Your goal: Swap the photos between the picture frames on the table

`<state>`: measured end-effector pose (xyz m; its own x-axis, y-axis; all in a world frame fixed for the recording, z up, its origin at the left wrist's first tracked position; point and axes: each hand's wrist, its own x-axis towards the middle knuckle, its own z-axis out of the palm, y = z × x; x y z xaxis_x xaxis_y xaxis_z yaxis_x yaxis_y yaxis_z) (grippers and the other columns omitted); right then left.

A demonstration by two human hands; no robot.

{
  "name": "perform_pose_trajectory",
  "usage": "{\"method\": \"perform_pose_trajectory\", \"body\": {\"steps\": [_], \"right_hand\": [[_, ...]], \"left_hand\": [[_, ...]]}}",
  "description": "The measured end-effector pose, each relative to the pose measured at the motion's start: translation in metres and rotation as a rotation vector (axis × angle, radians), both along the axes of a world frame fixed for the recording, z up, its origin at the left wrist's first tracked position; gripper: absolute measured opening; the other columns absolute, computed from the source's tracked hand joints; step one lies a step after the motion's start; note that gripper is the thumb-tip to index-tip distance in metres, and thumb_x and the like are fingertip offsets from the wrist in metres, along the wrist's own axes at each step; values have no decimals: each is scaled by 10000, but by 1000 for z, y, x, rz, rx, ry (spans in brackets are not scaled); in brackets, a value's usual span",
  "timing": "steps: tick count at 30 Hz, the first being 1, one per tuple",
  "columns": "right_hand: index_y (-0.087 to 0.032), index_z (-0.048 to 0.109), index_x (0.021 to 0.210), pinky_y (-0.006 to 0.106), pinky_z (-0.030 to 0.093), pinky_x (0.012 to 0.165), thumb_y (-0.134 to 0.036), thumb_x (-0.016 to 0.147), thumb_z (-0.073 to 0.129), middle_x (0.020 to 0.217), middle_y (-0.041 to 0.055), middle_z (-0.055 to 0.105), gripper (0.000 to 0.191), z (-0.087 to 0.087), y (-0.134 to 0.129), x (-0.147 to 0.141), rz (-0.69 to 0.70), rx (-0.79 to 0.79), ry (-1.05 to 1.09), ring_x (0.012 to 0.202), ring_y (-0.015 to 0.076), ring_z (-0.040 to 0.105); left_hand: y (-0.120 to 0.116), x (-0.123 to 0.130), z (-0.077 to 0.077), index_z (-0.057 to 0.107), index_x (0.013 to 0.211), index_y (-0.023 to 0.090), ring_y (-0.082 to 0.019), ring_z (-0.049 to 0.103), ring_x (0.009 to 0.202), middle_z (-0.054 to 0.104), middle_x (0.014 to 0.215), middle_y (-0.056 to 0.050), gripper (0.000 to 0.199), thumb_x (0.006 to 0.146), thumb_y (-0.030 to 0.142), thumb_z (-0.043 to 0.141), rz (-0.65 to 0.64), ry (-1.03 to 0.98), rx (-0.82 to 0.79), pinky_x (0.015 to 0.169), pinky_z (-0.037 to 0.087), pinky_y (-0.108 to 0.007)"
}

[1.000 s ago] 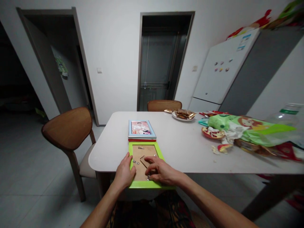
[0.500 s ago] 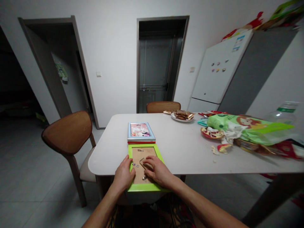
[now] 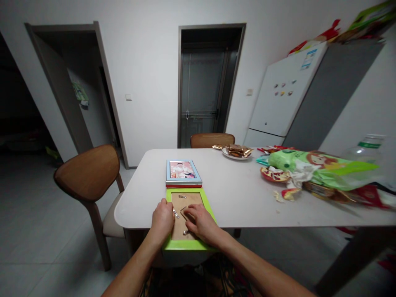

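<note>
A lime-green picture frame point(image 3: 189, 245) lies face down at the table's near edge, its front end jutting past that edge. Its brown backing board point(image 3: 177, 231) carries several small metal clips and a thin V-shaped line near the middle. My left hand point(image 3: 162, 218) is curled round the frame's left side, fingertips at the left metal clip point(image 3: 176, 213); the exact finger contact is hidden. Over the right side rests my right hand point(image 3: 202, 222), thumb and bent fingers apart, close to the V-shaped line. The lower clip point(image 3: 185, 233) lies near its thumb.
Beyond the green frame sits a light-blue picture frame point(image 3: 194, 180) with a photo, on top of something red. To the right are a plate of wrapped snacks point(image 3: 237, 152), pomegranate pieces point(image 3: 275, 174) and a green bag point(image 3: 324, 167). A wooden chair point(image 3: 89, 177) stands left.
My left hand has curled its fingers in and moved slightly up and right. The left clip now slants more steeply. My right hand has shifted slightly left, still over the board.
</note>
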<state>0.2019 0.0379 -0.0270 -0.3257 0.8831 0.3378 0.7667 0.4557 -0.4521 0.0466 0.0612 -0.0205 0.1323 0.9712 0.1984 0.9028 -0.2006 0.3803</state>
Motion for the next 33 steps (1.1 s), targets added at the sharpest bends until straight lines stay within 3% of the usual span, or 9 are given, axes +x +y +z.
{"method": "perform_pose_trajectory", "body": {"steps": [5,9,11,15,19,24,28,33], "right_hand": [[-153,599,965,281,356,814,-140,635,519,944,82,586,339,6,6,1,-35,-36,21,910,185,491],[-163,617,951,292,370,817,-155,629,527,942,71,608,334,28,12,-1,-45,-40,34,903,192,512],[-170,621,948,297,374,818,-157,634,528,942,67,613,328,42,13,-7,-50,-20,46,892,189,520],[-160,618,949,289,376,826,-167,646,544,962,74,603,313,62,6,-29,-17,8,87,899,181,515],[-168,603,964,285,369,846,-258,714,527,1002,73,581,276,61,2,-37,48,41,139,931,168,499],[-131,578,1013,293,368,823,-229,716,511,990,106,569,319,36,13,4,-196,-25,-13,921,186,510],[-135,519,1104,282,381,738,-282,712,496,980,121,558,419,16,18,40,-414,-136,-177,840,197,545],[-88,450,1152,282,374,719,-236,694,471,941,147,597,482,7,20,49,-424,-197,-223,862,221,553]], "left_hand": [[-8,-10,2,527,997,149,-173,526,945,560,1007,-83,270,740,150,442,-42,-122,17,841,371,-263],[-13,-16,5,485,1052,132,-179,483,1043,544,1097,-91,302,769,225,439,-34,-249,55,904,352,-282],[-14,-17,9,475,1047,137,-182,523,993,564,1075,-92,299,787,273,417,-58,-434,25,846,406,-293],[-13,-31,20,456,1031,124,-169,619,697,652,841,-70,316,744,256,467,-113,-1049,-258,628,481,-276],[-11,-69,19,508,967,124,-154,614,615,661,739,-41,303,690,241,542,-15,-1267,-339,557,470,-243],[-7,-114,8,544,902,131,-144,617,622,662,721,-30,223,707,237,520,156,-1136,-295,571,478,-238],[0,-125,0,566,847,119,-146,622,637,665,732,-42,176,706,205,507,212,-988,-284,573,473,-225],[8,-129,-4,530,992,118,-185,616,658,644,661,-25,333,671,204,524,320,-713,-191,581,451,-252]]}}
